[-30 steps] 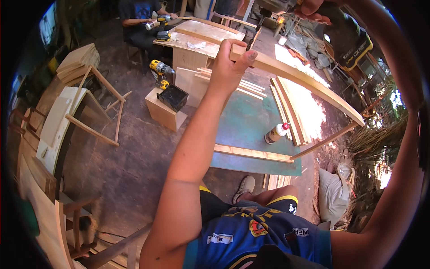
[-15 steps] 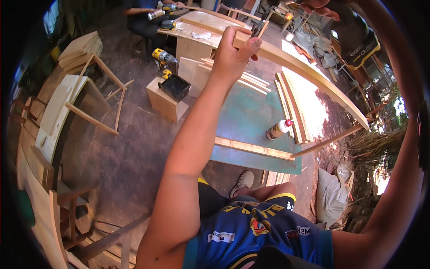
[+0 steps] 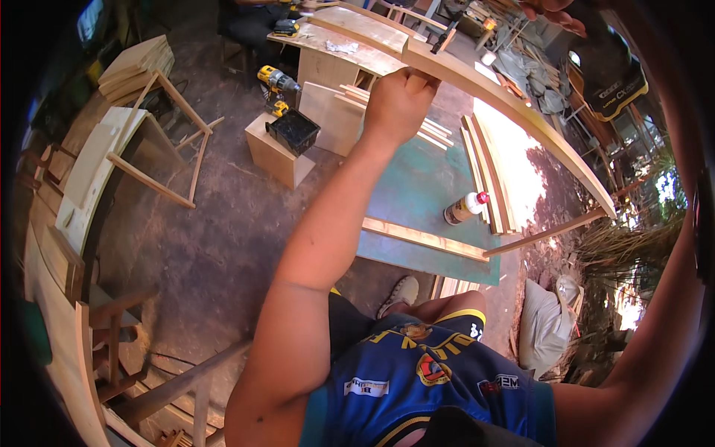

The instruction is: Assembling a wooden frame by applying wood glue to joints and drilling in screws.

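While the left hand [image 3: 404,106] is at the frame [image 3: 523,114], its hold is hidden

Fingers of the left hand are curled in beneath the frame's long upper bar, near one end; whether they clamp it cannot be told. The right hand [image 3: 555,16], cut off by the upper edge, shows well apart from the frame; its state cannot be determined. The frame extends over the green table [image 3: 410,179], its lower rail crossing the tabletop. A red-capped bottle [image 3: 466,208] lies between that rail and the slats [image 3: 488,175]. Left of the table, a drill [image 3: 278,80] adjoins a black tray [image 3: 293,132].
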Motion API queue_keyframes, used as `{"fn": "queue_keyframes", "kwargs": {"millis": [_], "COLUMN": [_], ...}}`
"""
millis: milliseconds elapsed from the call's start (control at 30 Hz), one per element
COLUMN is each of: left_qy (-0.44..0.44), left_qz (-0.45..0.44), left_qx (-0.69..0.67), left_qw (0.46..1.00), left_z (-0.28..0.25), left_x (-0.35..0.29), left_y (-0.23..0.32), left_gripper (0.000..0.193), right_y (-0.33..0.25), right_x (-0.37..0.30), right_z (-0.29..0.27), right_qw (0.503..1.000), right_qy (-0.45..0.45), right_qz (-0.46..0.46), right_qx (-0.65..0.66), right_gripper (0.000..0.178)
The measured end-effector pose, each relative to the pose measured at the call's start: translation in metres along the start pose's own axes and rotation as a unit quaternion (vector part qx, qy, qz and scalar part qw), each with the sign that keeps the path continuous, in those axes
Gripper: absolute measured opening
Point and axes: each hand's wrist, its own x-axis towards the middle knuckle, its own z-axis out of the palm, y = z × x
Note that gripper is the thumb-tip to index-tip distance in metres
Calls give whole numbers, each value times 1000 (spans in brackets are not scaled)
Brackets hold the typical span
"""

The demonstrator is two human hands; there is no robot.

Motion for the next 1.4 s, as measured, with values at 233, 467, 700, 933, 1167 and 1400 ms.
{"fn": "queue_keyframes", "kwargs": {"millis": [233, 467, 700, 933, 1167, 1400], "left_qy": [75, 71, -333, -71, -4, -79], "left_qz": [-11, -23, -70, 13, 47, 3], "left_qx": [39, 76, -178, -2, -29, 29], "left_qw": [996, 994, 923, 997, 998, 996], "left_z": [6, 9, -28, -5, 13, -8], "left_x": [-3, -1, 26, 12, 8, 5], "left_y": [3, -5, -4, -2, -14, 4], "left_gripper": [32, 35, 44, 25, 25, 25], "right_y": [6, 4, 1, 4, 14, 23], "right_x": [1, -2, 0, 2, -7, -7], "right_z": [0, -4, -8, -20, -20, -14], "right_qw": [998, 999, 997, 994, 993, 993], "right_qy": [-2, 30, 71, 92, 106, 120], "right_qz": [24, -5, 25, 54, 52, 21], "right_qx": [62, -15, -14, 1, 1, 1], "right_gripper": [23, 25, 30, 34, 39, 43]}}
